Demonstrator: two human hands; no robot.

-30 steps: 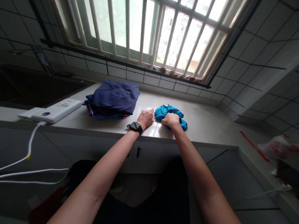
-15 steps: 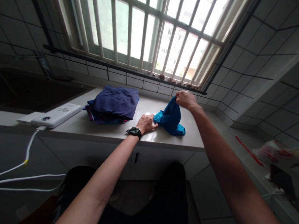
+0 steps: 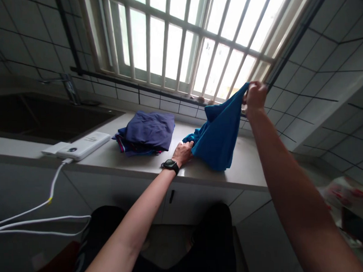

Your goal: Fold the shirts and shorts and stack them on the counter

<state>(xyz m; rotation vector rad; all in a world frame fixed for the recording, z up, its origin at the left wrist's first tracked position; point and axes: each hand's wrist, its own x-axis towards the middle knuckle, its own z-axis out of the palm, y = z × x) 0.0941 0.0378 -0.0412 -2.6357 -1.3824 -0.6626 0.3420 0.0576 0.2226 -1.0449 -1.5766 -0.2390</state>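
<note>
A blue garment [image 3: 219, 140] is stretched upward to the right between my two hands, its lower edge touching the countertop. Raised in front of the window's lower right corner, my right hand [image 3: 256, 97] is closed on the garment's upper corner. My left hand [image 3: 182, 152], with a black watch on its wrist, rests low at the counter and pins the garment's bunched left end under its fingers. Just left of that hand lies a pile of folded dark purple-blue clothes [image 3: 149, 131], with a pink edge showing beneath. The garment's exact kind is unclear.
On the left of the white countertop [image 3: 134, 164] sits a white power bank [image 3: 85, 146] with a white cable [image 3: 53, 185] hanging over the front edge. Beyond it are a dark sink [image 3: 48, 117] and a faucet [image 3: 69, 88]. A barred window [image 3: 177, 36] rises behind the counter.
My right hand has moved up and to the right, pulling the blue garment from a crumpled heap into a taller, spread shape. My left hand stays low on its left end.
</note>
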